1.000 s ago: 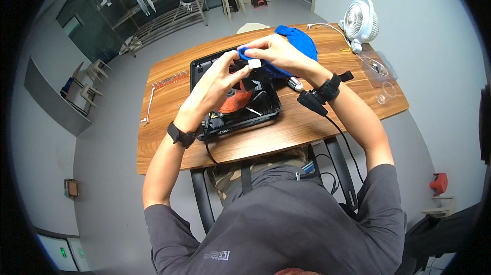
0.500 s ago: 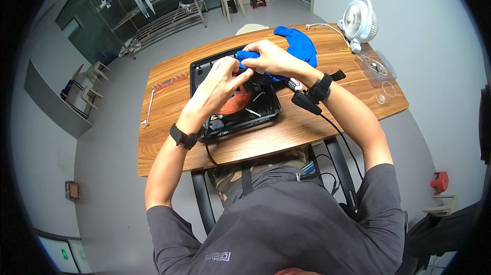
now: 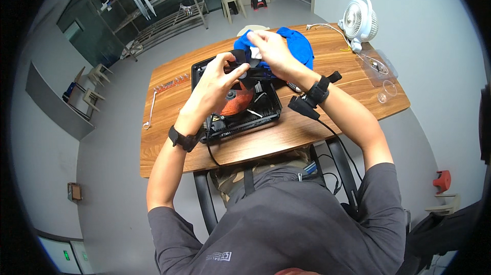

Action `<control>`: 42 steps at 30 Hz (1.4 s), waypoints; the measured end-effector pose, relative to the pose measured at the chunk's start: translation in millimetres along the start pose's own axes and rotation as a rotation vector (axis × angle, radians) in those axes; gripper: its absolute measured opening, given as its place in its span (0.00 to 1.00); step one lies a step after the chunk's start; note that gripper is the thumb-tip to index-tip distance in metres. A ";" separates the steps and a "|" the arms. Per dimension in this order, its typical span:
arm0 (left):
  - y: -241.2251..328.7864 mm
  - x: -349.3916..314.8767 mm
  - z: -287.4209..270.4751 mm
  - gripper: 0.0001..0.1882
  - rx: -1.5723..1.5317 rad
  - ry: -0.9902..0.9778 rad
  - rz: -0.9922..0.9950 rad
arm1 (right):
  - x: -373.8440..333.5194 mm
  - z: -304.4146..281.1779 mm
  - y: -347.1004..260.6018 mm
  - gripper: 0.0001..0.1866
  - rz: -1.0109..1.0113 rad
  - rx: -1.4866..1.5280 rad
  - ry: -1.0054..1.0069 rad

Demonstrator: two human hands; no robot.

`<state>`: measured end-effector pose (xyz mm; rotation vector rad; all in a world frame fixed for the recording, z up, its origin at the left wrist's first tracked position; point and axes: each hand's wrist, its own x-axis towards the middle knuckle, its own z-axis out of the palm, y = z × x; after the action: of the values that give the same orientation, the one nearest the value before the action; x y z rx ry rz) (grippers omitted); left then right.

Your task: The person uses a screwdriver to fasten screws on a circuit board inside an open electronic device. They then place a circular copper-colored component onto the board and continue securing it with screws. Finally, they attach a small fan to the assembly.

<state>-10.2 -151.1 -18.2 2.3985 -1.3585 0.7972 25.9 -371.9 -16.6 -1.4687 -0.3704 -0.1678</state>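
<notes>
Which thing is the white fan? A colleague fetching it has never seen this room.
Start at the wooden table and go to its far right corner. The small white fan stands there upright beside a clear plastic box; it alone has a round grille.

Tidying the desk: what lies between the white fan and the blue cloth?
In the head view, only a white cable on bare wooden table separates fan and blue cloth.

left hand [image 3: 217, 83] raised, grip curled shut | right hand [image 3: 271, 52] raised, fingers pinched together
</notes>
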 end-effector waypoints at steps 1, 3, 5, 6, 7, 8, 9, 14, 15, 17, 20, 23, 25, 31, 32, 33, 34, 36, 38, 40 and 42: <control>-2.7 -1.6 3.6 0.35 -0.022 0.024 -0.019 | 3.4 -6.3 -1.0 0.16 0.050 0.094 -0.008; -3.4 -2.3 3.9 0.31 -0.086 0.025 -0.118 | 2.2 -15.6 -5.2 0.15 0.101 0.259 -0.044; -6.6 -3.0 4.9 0.30 -0.226 0.084 -0.188 | 1.3 -18.3 -7.3 0.14 0.097 0.352 -0.021; -7.8 -2.8 4.4 0.29 -0.295 0.113 -0.221 | 1.9 -18.7 -6.4 0.15 0.089 0.374 0.029; -7.9 -1.7 2.1 0.27 -0.284 0.119 -0.261 | 1.7 -19.9 -5.7 0.15 0.077 0.389 0.050; -15.8 -1.8 5.4 0.26 -0.200 0.179 -0.190 | 0.9 -21.4 -5.0 0.14 0.066 0.405 0.070; -18.2 -0.4 8.6 0.26 -0.320 0.193 -0.270 | 0.5 -21.6 -4.8 0.14 0.053 0.421 0.089; -23.3 0.9 18.7 0.25 -0.624 0.285 -0.429 | -12.2 12.6 -2.0 0.12 0.204 0.569 -0.102; -22.7 5.0 22.4 0.27 -0.593 0.299 -0.446 | -15.2 17.4 -2.0 0.14 0.201 0.564 -0.138; -21.5 12.1 25.5 0.28 -0.571 0.323 -0.465 | -12.0 9.8 14.8 0.17 0.169 0.474 -0.236; -17.5 10.3 26.8 0.29 -0.478 0.323 -0.496 | -20.2 19.5 4.2 0.18 0.214 0.469 -0.216; -19.2 12.4 29.0 0.30 -0.398 0.347 -0.488 | -18.5 14.9 12.4 0.18 0.202 0.456 -0.209; -17.9 15.0 23.4 0.28 -0.388 0.316 -0.516 | -15.1 7.7 19.3 0.18 0.196 0.406 -0.260; -27.4 14.0 28.8 0.27 -0.300 0.411 -0.484 | -21.7 6.9 12.1 0.16 0.196 0.332 -0.272; -28.1 13.1 28.0 0.27 -0.275 0.422 -0.478 | -23.0 7.6 9.6 0.16 0.194 0.316 -0.269; -28.9 13.3 27.3 0.26 -0.284 0.431 -0.508 | -24.5 7.5 7.6 0.16 0.220 0.321 -0.264; -29.9 13.1 25.7 0.26 -0.292 0.440 -0.539 | -26.1 7.8 6.0 0.16 0.246 0.327 -0.260; -29.7 13.7 24.7 0.26 -0.297 0.460 -0.568 | -25.9 5.4 5.8 0.16 0.276 0.311 -0.249; -26.8 14.5 25.2 0.25 -0.289 0.480 -0.562 | -21.5 -1.1 9.9 0.17 0.285 0.267 -0.233; -21.9 12.1 17.3 0.24 -0.194 0.449 -0.573 | -20.3 -3.5 9.7 0.15 0.243 0.234 -0.126; -21.7 9.2 12.0 0.23 -0.051 0.434 -0.525 | -14.9 -5.4 1.7 0.16 0.162 0.246 -0.083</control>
<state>16.0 -152.0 -21.9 2.2059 -0.5437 1.0226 13.3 -378.7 -23.7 -1.2580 -0.3245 0.0673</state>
